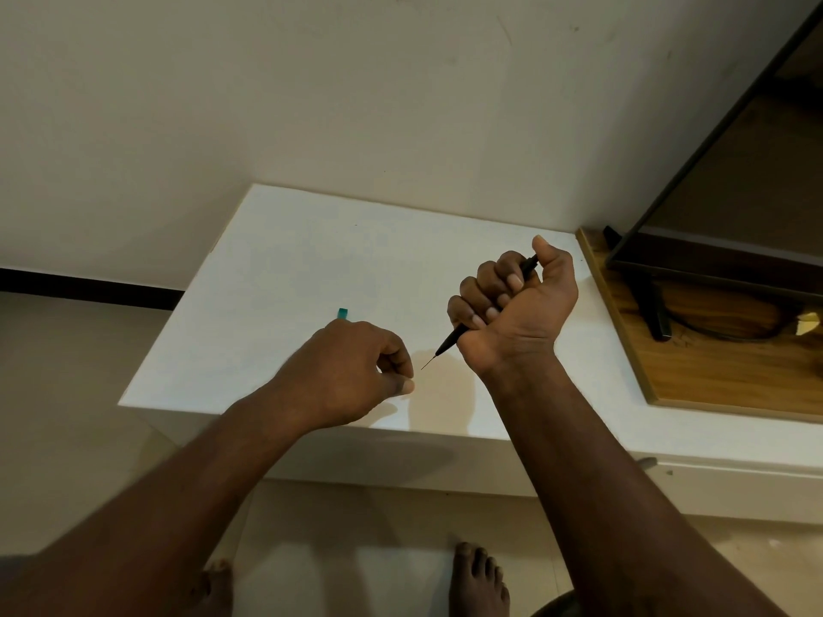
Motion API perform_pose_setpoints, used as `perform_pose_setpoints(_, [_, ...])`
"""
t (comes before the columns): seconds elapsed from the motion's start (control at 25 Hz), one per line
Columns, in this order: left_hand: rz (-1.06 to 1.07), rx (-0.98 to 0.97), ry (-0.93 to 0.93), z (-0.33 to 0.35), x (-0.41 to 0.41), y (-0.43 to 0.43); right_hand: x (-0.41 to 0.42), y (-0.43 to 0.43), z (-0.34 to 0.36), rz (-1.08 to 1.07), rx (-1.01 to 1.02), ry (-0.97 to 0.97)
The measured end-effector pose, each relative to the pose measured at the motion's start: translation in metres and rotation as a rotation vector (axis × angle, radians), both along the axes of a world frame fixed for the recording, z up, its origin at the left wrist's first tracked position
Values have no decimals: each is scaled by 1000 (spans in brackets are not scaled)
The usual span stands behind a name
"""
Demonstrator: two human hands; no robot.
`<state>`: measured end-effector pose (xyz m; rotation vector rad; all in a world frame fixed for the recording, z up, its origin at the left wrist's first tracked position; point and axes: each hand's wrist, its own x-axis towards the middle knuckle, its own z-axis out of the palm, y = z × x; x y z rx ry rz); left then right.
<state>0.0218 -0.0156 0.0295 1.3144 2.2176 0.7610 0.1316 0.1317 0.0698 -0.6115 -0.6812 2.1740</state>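
Note:
My right hand (pixel 512 305) grips a thin black tool (pixel 450 342) in a fist above the white tabletop (pixel 311 260). The tool's fine needle-like tip points down and left toward my left hand. My left hand (pixel 356 367) hovers over the table's front part with thumb and forefinger pinched together; whatever they pinch is too small to see. A small teal piece (pixel 342 313) shows just beyond my left knuckles, partly hidden by the hand.
A wooden board (pixel 712 376) lies at the table's right, bearing a dark-framed screen (pixel 712 207) on a black stand with a cable. A plain wall rises behind. My bare feet (pixel 478 581) stand on the tiled floor below the table's front edge.

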Motion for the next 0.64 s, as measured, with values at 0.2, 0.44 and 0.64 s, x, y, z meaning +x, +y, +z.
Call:
perform_pose_setpoints(0.2, [-10,-9,-98,3,0,2,0,1,-2,7,-10,-5])
perform_pose_setpoints(0.44, [239,-83,-779,15,-6,0,0,1,-2,8,-11,3])
perform_pose_setpoints(0.64, [257,-169,-889,16,-6,-3,-1,1,-1,10,-12,-8])
